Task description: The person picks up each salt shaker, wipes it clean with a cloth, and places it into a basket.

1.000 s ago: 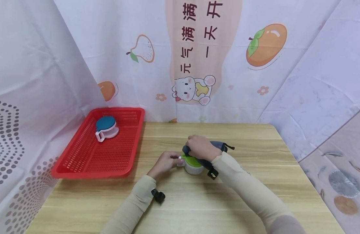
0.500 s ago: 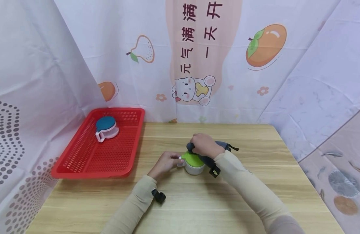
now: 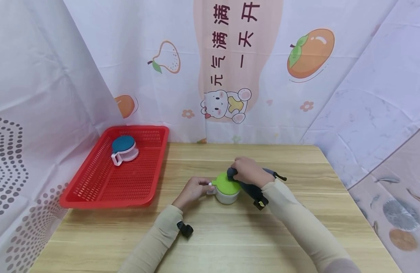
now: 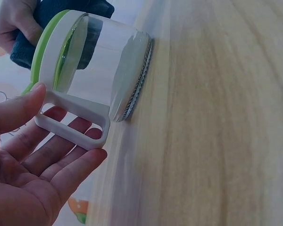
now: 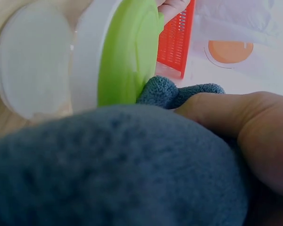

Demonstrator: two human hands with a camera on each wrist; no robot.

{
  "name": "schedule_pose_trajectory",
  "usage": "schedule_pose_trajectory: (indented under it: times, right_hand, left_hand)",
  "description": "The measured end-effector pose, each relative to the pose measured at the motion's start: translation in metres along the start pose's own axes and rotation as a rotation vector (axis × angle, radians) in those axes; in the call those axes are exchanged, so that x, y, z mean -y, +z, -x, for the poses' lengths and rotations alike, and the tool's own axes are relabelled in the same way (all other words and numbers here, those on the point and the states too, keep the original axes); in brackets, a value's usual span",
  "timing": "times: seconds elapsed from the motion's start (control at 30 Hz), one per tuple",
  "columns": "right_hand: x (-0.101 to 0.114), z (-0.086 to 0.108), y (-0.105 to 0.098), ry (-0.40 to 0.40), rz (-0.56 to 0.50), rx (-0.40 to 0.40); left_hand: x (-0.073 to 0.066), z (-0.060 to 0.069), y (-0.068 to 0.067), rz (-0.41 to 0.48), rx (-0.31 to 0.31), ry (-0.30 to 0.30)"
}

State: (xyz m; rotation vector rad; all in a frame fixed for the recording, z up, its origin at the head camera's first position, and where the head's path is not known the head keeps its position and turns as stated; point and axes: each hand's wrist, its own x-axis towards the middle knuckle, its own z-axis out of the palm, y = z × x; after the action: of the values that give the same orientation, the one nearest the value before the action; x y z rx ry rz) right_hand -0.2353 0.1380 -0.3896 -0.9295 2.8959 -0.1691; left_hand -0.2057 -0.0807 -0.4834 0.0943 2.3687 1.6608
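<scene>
A small clear jar with a white collar and green lid stands upright on the table. My left hand holds its white handle, thumb at the top near the lid and fingers behind. Gripped in my right hand is a dark blue-grey cloth, bunched up. Part of the cloth lies against the right side of the lid, and the rest hangs to the right of the jar. The cloth hides most of my right fingers in the right wrist view.
To the left stands a red plastic basket with perforated walls. Inside it, near the back, sits a similar jar with a blue lid. A printed curtain hangs behind the wooden table.
My right hand and the cloth have moved to the right across the lid, leaving more of the green showing. The left hand and the jar have hardly moved.
</scene>
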Motion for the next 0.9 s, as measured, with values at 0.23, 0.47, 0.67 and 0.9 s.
schedule_pose_trajectory:
  times: [0.23, 0.47, 0.67, 0.9]
  right_hand:
    - [-0.003, 0.012, -0.001, -0.032, 0.001, -0.018]
    - [-0.004, 0.023, 0.002, -0.037, -0.015, -0.047]
    - [-0.005, 0.026, 0.006, -0.051, -0.01, -0.072]
    - [-0.001, 0.032, 0.007, -0.073, 0.03, -0.109]
  left_hand:
    - [0.0, 0.0, 0.001, -0.023, -0.01, 0.012]
    - [0.0, 0.001, 0.001, -0.019, -0.011, 0.012]
    - [-0.001, 0.002, 0.001, -0.026, -0.021, 0.015]
    - [-0.002, 0.003, 0.002, -0.035, -0.024, 0.02]
